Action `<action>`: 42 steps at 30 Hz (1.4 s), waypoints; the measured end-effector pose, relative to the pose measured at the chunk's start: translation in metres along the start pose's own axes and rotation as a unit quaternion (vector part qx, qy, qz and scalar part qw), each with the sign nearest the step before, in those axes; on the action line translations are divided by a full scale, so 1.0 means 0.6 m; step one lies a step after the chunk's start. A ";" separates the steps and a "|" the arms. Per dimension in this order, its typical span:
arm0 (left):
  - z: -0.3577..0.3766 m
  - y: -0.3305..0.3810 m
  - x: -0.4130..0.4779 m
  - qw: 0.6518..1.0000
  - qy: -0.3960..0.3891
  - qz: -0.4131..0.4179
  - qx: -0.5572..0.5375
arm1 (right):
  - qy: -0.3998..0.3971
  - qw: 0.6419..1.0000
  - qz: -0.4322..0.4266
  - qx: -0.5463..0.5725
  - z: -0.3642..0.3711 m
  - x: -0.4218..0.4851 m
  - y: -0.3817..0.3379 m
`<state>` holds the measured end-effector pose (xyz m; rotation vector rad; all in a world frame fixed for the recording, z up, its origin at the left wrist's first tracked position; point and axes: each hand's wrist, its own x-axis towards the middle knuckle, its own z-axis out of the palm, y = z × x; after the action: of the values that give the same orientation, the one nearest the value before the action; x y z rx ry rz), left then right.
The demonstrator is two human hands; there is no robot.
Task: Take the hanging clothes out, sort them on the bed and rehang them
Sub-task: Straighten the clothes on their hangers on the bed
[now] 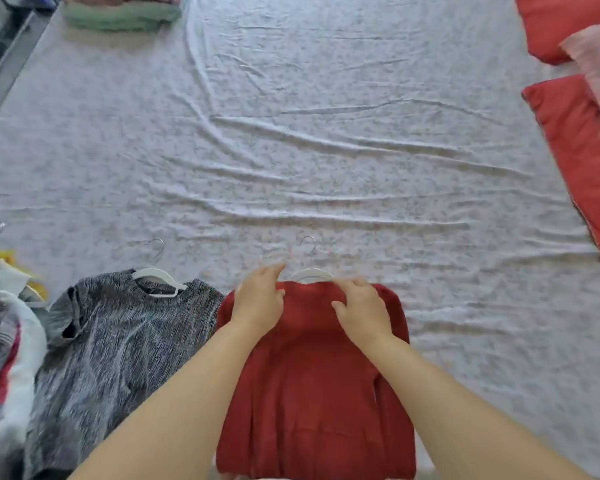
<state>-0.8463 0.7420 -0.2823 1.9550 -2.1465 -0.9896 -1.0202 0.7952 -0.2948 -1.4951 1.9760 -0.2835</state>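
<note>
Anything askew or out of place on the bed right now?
Minor only: the grey top lies slanted, its sleeve crumpled, beside the straight red top. A jumbled clothes heap sits at the left edge. No damage visible.

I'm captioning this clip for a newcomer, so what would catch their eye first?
The red top stands out first, flat at the near edge of the bed, the left hand and right hand on its shoulders either side of a white hanger. Then the grey top to its left and the red pillows at the right edge.
</note>
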 end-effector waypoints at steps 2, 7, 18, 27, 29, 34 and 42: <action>0.014 -0.017 -0.020 0.999 -0.022 -0.020 0.018 | -0.036 0.999 -0.004 -0.010 0.023 -0.028 0.015; 0.028 -0.052 -0.089 0.997 -0.044 -0.049 0.038 | -0.097 0.995 0.013 -0.035 0.047 -0.100 0.040; -0.071 -0.079 -0.214 0.995 0.023 -0.066 0.070 | -0.102 0.989 -0.078 -0.070 0.019 -0.154 -0.071; -0.157 -0.226 -0.355 0.988 0.060 -0.108 0.089 | -0.138 0.966 -0.173 -0.135 0.093 -0.211 -0.239; -0.178 -0.274 -0.390 0.987 0.070 -0.119 0.086 | -0.145 0.958 -0.194 -0.152 0.125 -0.230 -0.287; -0.236 -0.419 -0.489 0.984 0.085 -0.139 0.074 | -0.163 0.941 -0.225 -0.192 0.225 -0.289 -0.420; -0.345 -0.668 -0.638 0.967 0.099 -0.206 0.110 | -0.194 0.919 -0.260 -0.224 0.396 -0.381 -0.645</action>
<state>-0.3320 1.0163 -0.1810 2.5518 -1.8488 -0.5754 -0.5390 0.9257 -0.1950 -2.1675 1.3519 0.2606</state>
